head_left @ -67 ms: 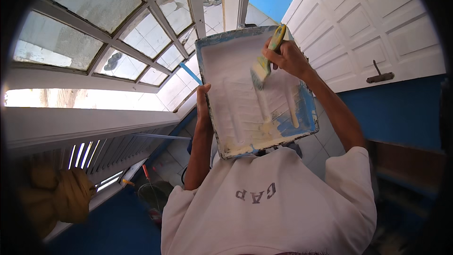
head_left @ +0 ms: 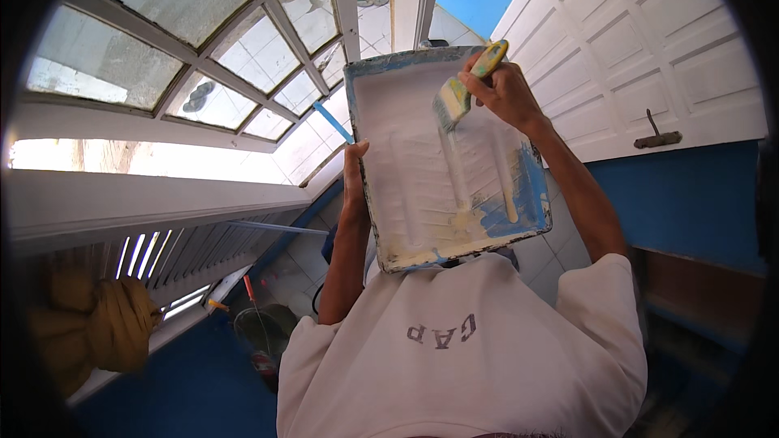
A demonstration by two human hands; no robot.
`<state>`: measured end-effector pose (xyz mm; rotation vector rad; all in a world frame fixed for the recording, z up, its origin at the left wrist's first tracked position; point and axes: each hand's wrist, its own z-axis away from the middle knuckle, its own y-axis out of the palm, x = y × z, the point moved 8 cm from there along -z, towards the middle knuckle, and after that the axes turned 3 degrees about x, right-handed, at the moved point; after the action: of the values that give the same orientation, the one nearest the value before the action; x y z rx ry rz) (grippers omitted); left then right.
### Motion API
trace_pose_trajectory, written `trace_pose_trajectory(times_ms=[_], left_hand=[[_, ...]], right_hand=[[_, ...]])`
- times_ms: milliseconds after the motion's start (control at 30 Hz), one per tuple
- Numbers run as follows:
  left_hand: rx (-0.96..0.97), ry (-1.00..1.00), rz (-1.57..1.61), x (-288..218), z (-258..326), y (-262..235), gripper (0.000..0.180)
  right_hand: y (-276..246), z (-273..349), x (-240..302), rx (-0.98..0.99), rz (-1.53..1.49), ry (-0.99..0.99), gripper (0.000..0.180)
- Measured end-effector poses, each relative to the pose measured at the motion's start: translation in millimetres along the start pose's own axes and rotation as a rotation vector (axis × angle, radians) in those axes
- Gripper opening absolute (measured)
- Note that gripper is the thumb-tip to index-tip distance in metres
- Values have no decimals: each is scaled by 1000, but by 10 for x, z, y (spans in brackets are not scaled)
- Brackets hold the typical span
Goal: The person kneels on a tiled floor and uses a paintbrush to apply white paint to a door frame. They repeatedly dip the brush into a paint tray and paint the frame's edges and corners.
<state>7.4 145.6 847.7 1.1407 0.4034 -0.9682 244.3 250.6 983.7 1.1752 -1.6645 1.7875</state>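
Gripping the left rim of a paint tray (head_left: 406,186) at frame centre with the left hand (head_left: 354,174), fingers closed round the edge, tray face smeared white with blue showing at the lower right. Pinching a yellow-handled paintbrush (head_left: 466,85) in the closed right hand (head_left: 505,93) at upper centre, bristles touching the tray's upper part. Backed by white window frames (head_left: 203,126) upper left, white panelled door (head_left: 649,57) upper right, blue wall (head_left: 690,195) below it.

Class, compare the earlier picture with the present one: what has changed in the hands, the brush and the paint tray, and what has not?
Hardly anything moved. The right hand still grips the paintbrush, bristles against the paint tray. The left hand still holds the tray's edge. The tray keeps its tilt.
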Motion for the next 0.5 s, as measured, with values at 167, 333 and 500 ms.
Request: trace_pose_trajectory(times_ms=[167, 333, 500], left_hand=[[-21, 16, -36, -9, 124, 144, 75], [-34, 3, -33, 31, 110, 113, 78], [-7, -17, -62, -11, 51, 45, 75]], right_hand=[[227, 275, 142, 1, -458, 87, 22], [496, 375, 318, 15, -137, -71, 20], [445, 399, 499, -4, -24, -58, 18]])
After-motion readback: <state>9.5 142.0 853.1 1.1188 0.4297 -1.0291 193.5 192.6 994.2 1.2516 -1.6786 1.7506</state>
